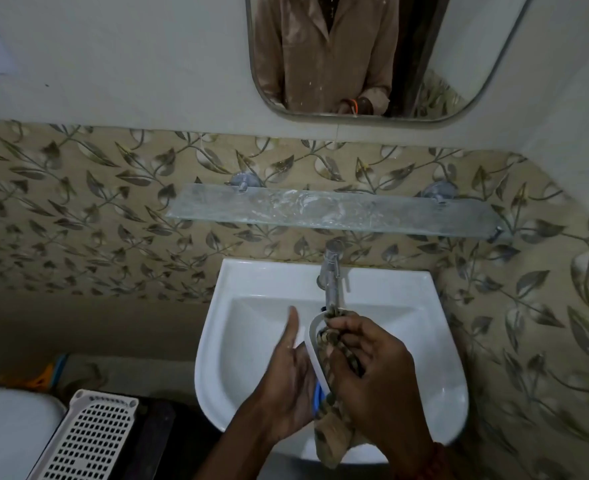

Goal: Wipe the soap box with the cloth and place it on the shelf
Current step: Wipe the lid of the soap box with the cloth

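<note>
Left hand (291, 370) cradles soap box (315, 344); right hand (372, 362) presses cloth (331, 344) inside.

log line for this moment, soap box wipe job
stage: wiping | left hand: holds soap box | right hand: rubs cloth inside it | glass shelf: no box yet

From my head I am looking steeply down and forward, close over my hands (320, 368), the wall rising just beyond them.

Glossy white ceramic sink (251, 341), polished metal tap (331, 271), streaked translucent glass shelf (320, 209), smooth white plastic soap box (315, 348), patterned woven cloth (331, 441).
</note>
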